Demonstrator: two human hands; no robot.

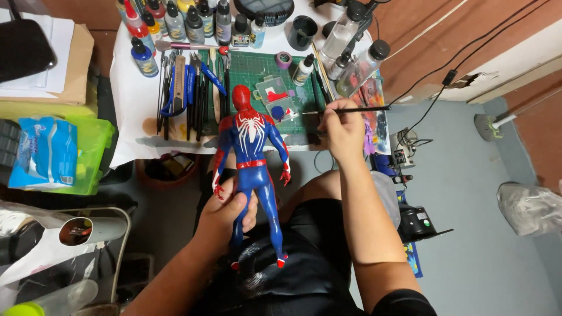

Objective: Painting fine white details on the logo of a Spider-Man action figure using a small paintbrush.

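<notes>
Left of the green cutting mat (257, 70), a soft blue-and-white packet (44, 153) is lying on a lime-green box (96, 146). Paint bottles with pale labels (175, 20) are crowding behind the mat; a dark screen (23, 50) is sitting far left.

Bright, even overhead light, sharp centre, soft shadows, with wide-angle bending at the edges.

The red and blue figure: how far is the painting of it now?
Looks done: the figure shows full red and blue colour with a white emblem on its back. In hand: the left hand grips its legs, while the right hand holds a thin brush near the small paint palette. What is left cannot be told; no bare areas show from this side.
</notes>
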